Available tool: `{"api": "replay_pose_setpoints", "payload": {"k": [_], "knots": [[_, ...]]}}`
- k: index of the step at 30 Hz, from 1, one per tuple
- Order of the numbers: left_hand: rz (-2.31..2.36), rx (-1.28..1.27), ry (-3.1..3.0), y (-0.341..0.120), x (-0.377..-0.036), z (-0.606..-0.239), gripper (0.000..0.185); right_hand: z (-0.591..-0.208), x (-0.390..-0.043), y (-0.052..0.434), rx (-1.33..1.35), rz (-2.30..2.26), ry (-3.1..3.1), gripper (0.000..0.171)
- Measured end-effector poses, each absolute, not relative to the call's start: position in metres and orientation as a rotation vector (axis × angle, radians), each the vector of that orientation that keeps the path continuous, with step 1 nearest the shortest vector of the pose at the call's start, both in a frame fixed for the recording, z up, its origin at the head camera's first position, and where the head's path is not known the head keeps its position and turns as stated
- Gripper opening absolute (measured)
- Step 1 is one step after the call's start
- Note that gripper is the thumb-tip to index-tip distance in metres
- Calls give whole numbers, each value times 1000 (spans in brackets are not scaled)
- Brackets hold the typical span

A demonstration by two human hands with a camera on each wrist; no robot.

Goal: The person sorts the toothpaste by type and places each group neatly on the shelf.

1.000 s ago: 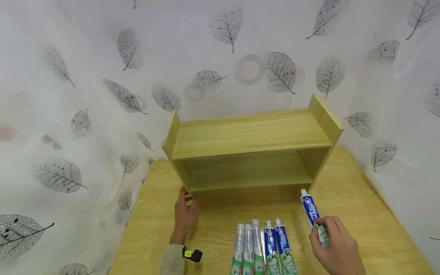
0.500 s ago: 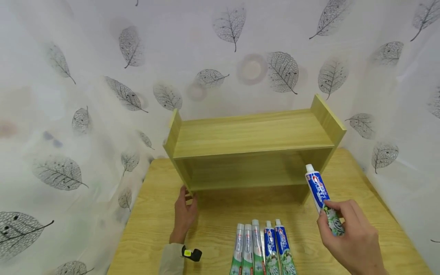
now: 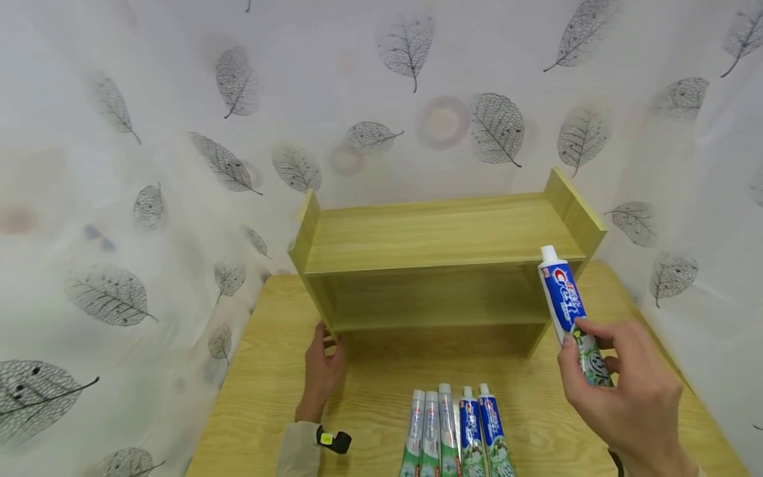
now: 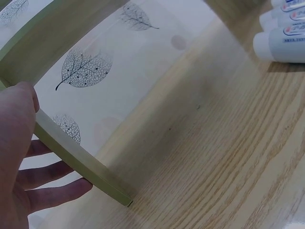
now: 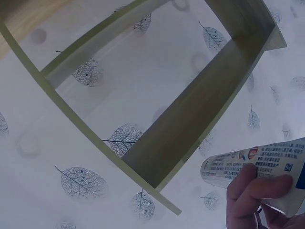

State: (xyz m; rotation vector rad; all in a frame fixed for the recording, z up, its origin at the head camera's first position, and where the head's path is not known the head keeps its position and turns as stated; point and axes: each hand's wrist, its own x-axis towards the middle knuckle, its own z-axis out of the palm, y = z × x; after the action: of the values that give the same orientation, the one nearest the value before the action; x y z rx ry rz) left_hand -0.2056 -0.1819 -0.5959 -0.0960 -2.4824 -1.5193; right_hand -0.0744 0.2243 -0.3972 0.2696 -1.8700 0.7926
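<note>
Head view: person's two hands over a light wooden table, w/ a small two-tier wooden shelf unit standing at the back against leaf-print wall covering.
Right hand: raised off the table at the shelf's right end, fingers & thumb curled round the lower part of a toothpaste tube; wrist runs out of the bottom edge.
Tube pose: near upright, white cap on top, leaning a bit left; cap sits level w/ the front edge of the top board, just in front of the right side panel.
Left hand: low on the table at the shelf's front left corner; thumb on one face of the left side panel, fingers on the other, so it pinches the panel edge. Left wrist view shows this plainly.
Left sleeve: beige cuff, small black clip w/ a yellow spot beside it.
Row of tubes: five more toothpaste tubes lying side by side on the table near the front, caps toward the shelf, bottoms cut off by the frame.
Hidden: held tube's lower end covered by fingers; the hand's palm side not seen.
Writing: "Crest" in red on the held tube's blue band. Right wrist view shows fine print on the tube's back, too small to read.
Row labels: blue, white & green, text not legible.
</note>
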Motion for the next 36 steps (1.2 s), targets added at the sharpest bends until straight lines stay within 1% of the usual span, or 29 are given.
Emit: {"api": "replay_pose_setpoints", "payload": {"k": [10, 17, 28, 36], "knots": [[-1558, -56, -2496, -180, -204, -598, 48, -387, -101, 223, 246, 837, -1773, 37], [-1554, -81, -2491, -181, -206, -597, 48, -377, -122, 227, 206, 838, -1805, 35], [-1559, -88, -2479, -182, -206, -600, 47, -364, -158, 225, 288, 727, -1876, 33], [-1564, -99, -2474, -183, -204, -597, 43, -350, -180, 225, 276, 690, -1991, 27]]}}
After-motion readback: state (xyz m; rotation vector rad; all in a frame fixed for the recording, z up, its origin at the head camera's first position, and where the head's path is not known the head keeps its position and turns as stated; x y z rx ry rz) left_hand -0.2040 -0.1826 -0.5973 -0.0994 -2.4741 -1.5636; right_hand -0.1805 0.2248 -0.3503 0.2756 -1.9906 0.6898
